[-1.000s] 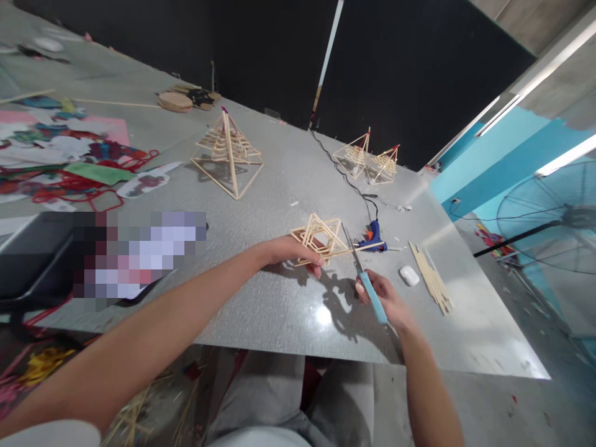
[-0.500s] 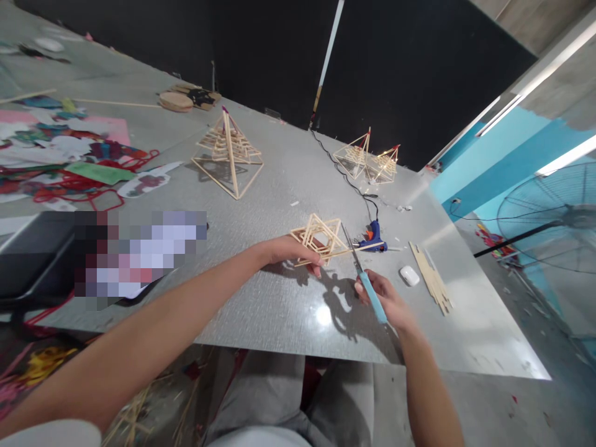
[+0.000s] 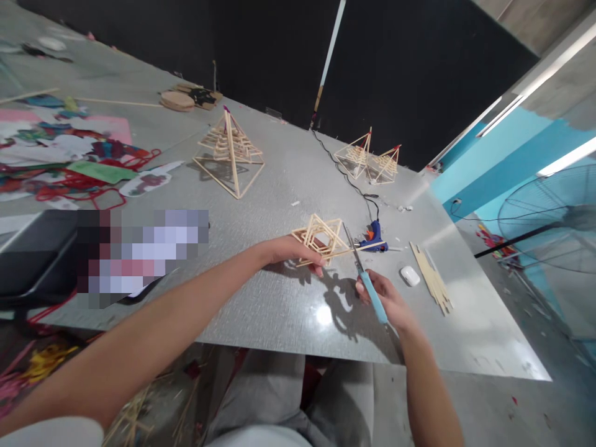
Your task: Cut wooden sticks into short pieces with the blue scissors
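Over tabletop (image 3: 267, 307), left fingers (image 3: 313, 253) pinch frame (image 3: 329, 231); right fingers (image 3: 362, 292), blue-handled tool (image 3: 374, 298).

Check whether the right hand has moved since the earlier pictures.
No: against the blue glue gun, the right hand shows no visible shift in any direction.

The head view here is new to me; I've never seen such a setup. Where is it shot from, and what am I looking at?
There is no machine here: a camera worn on a person's head looks forward and down at two bare hands. The left hand holds a wooden stick frame. The right hand holds a blue-handled tool, its metal end crossing a stick that juts from the frame. On the grey table lie a blue glue gun, loose flat sticks and a small white object. Farther back stands a stick pyramid, with two smaller ones to its right.
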The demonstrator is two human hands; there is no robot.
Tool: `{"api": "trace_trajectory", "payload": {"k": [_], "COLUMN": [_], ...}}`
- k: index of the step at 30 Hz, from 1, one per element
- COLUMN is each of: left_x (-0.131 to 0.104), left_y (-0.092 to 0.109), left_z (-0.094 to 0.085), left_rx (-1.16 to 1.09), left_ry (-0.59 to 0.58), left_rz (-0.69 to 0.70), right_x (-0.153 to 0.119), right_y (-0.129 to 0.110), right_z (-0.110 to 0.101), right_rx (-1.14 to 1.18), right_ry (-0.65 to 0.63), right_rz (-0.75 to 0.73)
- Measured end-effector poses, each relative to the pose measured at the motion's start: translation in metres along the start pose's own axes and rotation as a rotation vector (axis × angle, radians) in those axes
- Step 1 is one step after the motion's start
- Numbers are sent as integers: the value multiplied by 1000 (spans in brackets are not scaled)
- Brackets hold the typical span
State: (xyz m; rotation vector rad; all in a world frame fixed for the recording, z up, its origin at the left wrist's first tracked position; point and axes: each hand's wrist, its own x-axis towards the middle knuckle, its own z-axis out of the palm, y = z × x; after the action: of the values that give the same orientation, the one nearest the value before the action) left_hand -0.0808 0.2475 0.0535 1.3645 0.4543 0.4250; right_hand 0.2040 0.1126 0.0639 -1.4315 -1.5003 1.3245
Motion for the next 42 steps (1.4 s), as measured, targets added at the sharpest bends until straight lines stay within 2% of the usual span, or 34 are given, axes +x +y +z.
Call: {"api": "trace_trajectory", "payload": {"k": [42], "left_x": [0], "left_y": [0], "left_z": [1], "left_rx": [-31], "left_ry": [17], "left_rz": [5], "right_x": [-2], "right_y": [-5], "right_z": [1], "right_rx": [-30], "right_ry": [0], "right_rz": [30]}}
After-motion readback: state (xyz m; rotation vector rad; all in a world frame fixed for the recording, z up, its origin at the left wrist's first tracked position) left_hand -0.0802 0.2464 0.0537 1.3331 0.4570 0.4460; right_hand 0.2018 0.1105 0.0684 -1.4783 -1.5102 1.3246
